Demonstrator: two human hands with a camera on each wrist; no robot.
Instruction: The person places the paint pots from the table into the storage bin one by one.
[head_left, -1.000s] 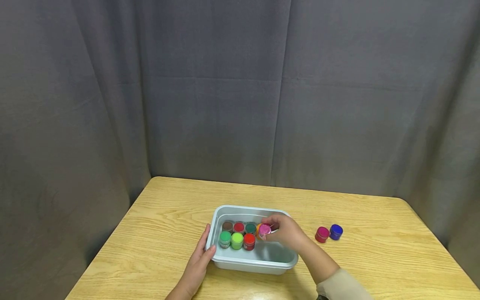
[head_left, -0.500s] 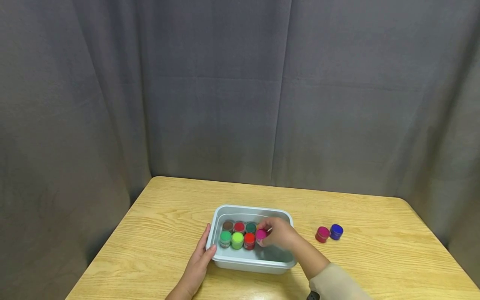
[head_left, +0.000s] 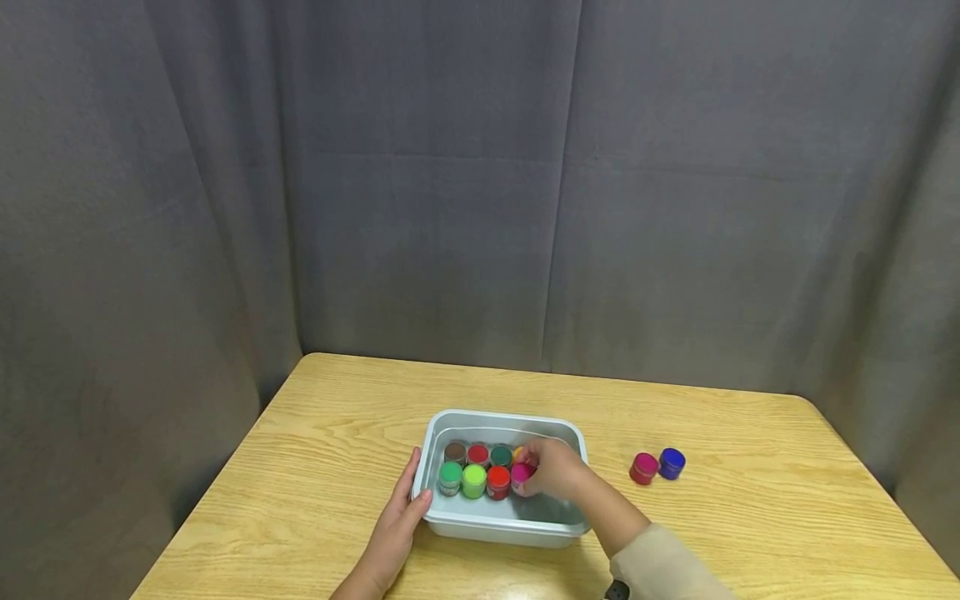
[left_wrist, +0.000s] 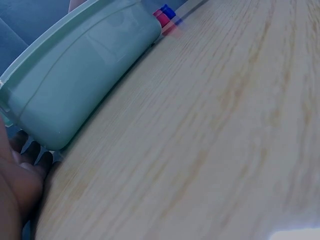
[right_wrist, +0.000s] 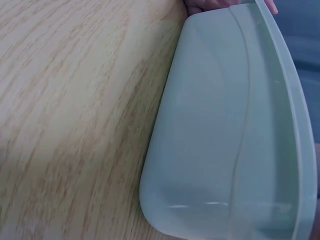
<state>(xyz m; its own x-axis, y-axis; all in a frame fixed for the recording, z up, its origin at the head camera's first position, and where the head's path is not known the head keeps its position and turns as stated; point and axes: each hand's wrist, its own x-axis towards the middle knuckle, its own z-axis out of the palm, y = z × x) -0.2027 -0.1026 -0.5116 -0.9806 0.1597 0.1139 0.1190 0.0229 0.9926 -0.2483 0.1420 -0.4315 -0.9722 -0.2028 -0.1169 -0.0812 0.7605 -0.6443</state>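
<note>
My left hand [head_left: 393, 527] grips the left end of a pale grey-blue plastic tub [head_left: 510, 526], thumb at the rim. Inside the tub, my right hand [head_left: 559, 472] pinches a small magenta paint jar [head_left: 521, 476], which stands at the right end of the front row. Beside it in that row are a red-orange jar [head_left: 498, 478], a lime jar [head_left: 474, 477] and a green jar [head_left: 451, 476]. Behind them sit a brown jar [head_left: 455, 452], a red jar [head_left: 477, 453] and a dark green jar [head_left: 501, 455]. An orange jar [head_left: 517, 452] is mostly hidden by my right fingers.
On the wooden table [head_left: 360, 392], right of the tub, a crimson jar [head_left: 644, 468] and a blue jar [head_left: 672, 463] stand side by side. Grey curtains [head_left: 420, 208] hang behind the table and along its sides.
My right hand has brought the magenta jar down and slightly left, from in front of the orange jar to beside the red-orange one. The left hand and tub stay put.
</note>
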